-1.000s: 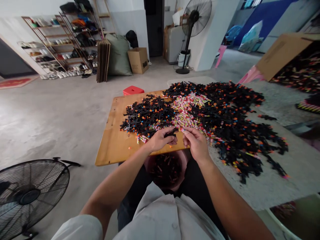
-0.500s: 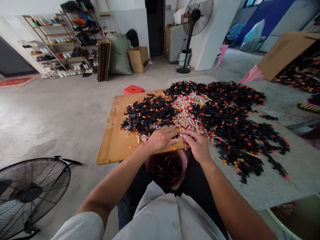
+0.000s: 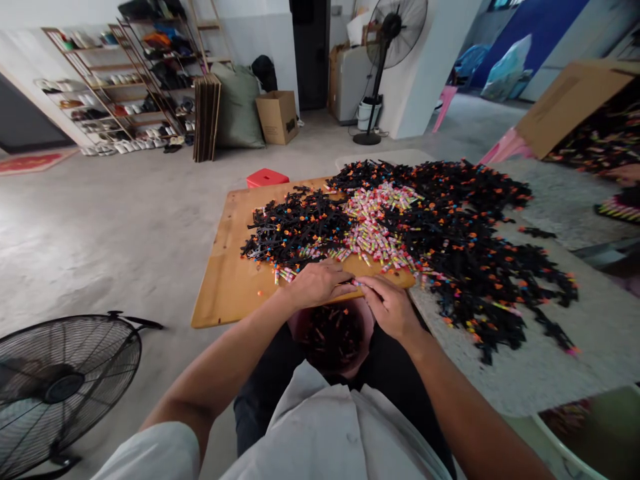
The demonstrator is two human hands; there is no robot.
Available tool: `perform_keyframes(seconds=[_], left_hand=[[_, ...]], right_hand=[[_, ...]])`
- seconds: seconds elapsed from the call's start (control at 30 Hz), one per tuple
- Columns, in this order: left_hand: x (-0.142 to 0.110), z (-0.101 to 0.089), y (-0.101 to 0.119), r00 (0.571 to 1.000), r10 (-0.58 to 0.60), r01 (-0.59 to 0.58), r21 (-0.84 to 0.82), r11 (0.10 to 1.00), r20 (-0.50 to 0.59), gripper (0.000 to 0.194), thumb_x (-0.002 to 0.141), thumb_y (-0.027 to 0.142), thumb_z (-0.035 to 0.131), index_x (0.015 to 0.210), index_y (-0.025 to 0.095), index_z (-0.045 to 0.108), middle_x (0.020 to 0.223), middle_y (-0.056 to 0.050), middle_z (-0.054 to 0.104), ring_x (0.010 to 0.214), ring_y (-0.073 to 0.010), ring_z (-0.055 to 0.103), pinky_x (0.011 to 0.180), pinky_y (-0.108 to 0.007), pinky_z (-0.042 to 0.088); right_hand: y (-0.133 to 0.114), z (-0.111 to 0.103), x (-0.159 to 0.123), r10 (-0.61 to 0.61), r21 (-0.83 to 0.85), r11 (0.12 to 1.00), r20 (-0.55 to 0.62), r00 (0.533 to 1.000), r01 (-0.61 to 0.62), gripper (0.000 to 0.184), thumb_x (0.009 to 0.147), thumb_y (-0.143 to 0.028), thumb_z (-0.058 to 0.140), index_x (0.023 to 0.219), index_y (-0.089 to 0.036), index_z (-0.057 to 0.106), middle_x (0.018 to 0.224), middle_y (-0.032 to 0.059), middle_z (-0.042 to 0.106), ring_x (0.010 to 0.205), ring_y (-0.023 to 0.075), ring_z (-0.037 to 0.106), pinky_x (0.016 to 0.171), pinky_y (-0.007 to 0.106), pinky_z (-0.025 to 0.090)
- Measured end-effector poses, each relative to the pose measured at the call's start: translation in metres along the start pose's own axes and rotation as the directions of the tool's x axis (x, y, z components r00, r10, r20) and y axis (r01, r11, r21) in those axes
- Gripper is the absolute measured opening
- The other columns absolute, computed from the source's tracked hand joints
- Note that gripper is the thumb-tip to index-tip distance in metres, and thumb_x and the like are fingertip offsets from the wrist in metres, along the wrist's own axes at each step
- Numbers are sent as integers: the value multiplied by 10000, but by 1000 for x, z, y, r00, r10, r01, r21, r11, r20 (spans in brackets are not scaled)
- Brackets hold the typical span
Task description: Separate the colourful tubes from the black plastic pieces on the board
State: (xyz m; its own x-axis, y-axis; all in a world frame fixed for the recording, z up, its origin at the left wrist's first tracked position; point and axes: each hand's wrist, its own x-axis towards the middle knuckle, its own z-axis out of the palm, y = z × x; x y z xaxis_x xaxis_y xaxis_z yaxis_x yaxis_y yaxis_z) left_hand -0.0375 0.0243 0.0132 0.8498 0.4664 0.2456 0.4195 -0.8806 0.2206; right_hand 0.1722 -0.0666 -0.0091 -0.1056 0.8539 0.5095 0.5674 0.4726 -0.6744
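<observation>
My left hand [image 3: 320, 283] is over the front edge of the wooden board [image 3: 220, 293], its fingers closed and curled toward the right. Fingertip to fingertip with it, my right hand [image 3: 390, 305] pinches a small colourful tube [image 3: 357, 283]. Whatever the left fingers grip is mostly covered; a dark bit shows at their tips. Just beyond the hands lies a heap of small pink, white and yellow tubes [image 3: 377, 240]. Black plastic toy guns with orange and blue bits [image 3: 300, 227] are piled to its left. Below, a pink tub [image 3: 367, 347] between my legs contains more dark pieces.
A larger pile of black toy guns [image 3: 465, 227] covers much of the grey table [image 3: 560, 360] at right. Another person's hand [image 3: 626, 175] shows near the cardboard box [image 3: 565, 100]. A floor fan [image 3: 65, 387] stands at left, a red stool [image 3: 267, 177] behind the board.
Both hands have drawn slightly toward me, to the board's front edge, and come together. My left fingers have curled in. Another person's hand has appeared at the right edge.
</observation>
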Motion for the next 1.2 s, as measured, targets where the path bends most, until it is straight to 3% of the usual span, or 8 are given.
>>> perform_keyframes(seconds=[0.17, 0.3, 0.4, 0.53, 0.67, 0.8, 1.03, 1.2], left_hand=[[-13, 7, 8, 986, -79, 101, -147, 984, 150, 430, 1058, 555, 475, 1199, 239, 731, 1019, -72, 759, 944, -214, 709, 795, -278, 502], [-23, 17, -6, 962, -63, 146, -304, 941, 266, 443, 965, 555, 641, 1285, 256, 713, 1162, -69, 764, 1025, -232, 726, 852, -281, 532], [-19, 24, -27, 956, -252, 286, -278, 917, 152, 359, 992, 433, 616, 1264, 230, 733, 1188, -79, 759, 1042, -229, 715, 934, -304, 533], [-3, 29, -52, 856, -517, 516, -61, 854, 12, 288, 993, 329, 602, 1221, 236, 752, 1232, -101, 722, 1127, -254, 660, 991, -352, 526], [9, 33, -67, 777, -624, 612, 137, 779, 83, 319, 959, 346, 636, 1226, 208, 745, 1280, -147, 659, 1189, -305, 600, 970, -405, 539], [8, 39, -75, 769, -634, 623, 119, 773, 86, 315, 941, 339, 654, 1201, 186, 744, 1261, -145, 661, 1170, -297, 601, 967, -393, 531], [1, 34, -79, 732, -672, 637, -238, 733, -108, 202, 908, 356, 719, 1002, 179, 697, 957, -65, 705, 931, -212, 627, 848, -321, 515], [2, 23, -62, 728, -652, 529, -433, 730, -212, 317, 804, 378, 823, 929, 194, 597, 815, 15, 628, 753, -139, 558, 705, -252, 473]], right_hand=[[7, 3, -17, 150, 100, 980, 186, 971, -171, 254, 1037, -302, 561, 1139, -228, 781, 1110, 82, 797, 1047, 235, 740, 963, 365, 562], [25, 4, -30, 255, 93, 935, 497, 830, -343, 343, 981, -361, 655, 1292, -244, 739, 1058, 60, 809, 931, 232, 758, 870, 352, 586], [47, 1, -26, 365, -67, 928, 352, 862, -366, 314, 997, -364, 608, 1235, -218, 752, 1027, 75, 804, 912, 248, 747, 872, 371, 575], [81, -12, 0, 414, -479, 799, -2, 910, -364, 303, 1006, -232, 506, 1169, -176, 755, 1168, 142, 749, 1078, 290, 696, 968, 396, 518], [98, -17, 21, 478, -721, 624, 48, 877, -301, 336, 986, -170, 507, 1238, -205, 725, 1356, 145, 642, 1116, 279, 662, 937, 363, 494], [98, -14, 26, 439, -783, 606, 183, 880, -140, 286, 1003, -191, 507, 1213, -187, 702, 1308, 140, 647, 1054, 262, 671, 899, 350, 479], [91, -5, 24, 397, -660, 708, 78, 915, -251, 209, 1007, -258, 527, 1147, -175, 658, 1173, 159, 723, 1023, 289, 699, 854, 362, 496], [61, 16, 20, 377, 21, 926, -65, 924, -377, 278, 1012, -461, 560, 1120, -211, 619, 941, 100, 769, 753, 228, 694, 669, 318, 517]])
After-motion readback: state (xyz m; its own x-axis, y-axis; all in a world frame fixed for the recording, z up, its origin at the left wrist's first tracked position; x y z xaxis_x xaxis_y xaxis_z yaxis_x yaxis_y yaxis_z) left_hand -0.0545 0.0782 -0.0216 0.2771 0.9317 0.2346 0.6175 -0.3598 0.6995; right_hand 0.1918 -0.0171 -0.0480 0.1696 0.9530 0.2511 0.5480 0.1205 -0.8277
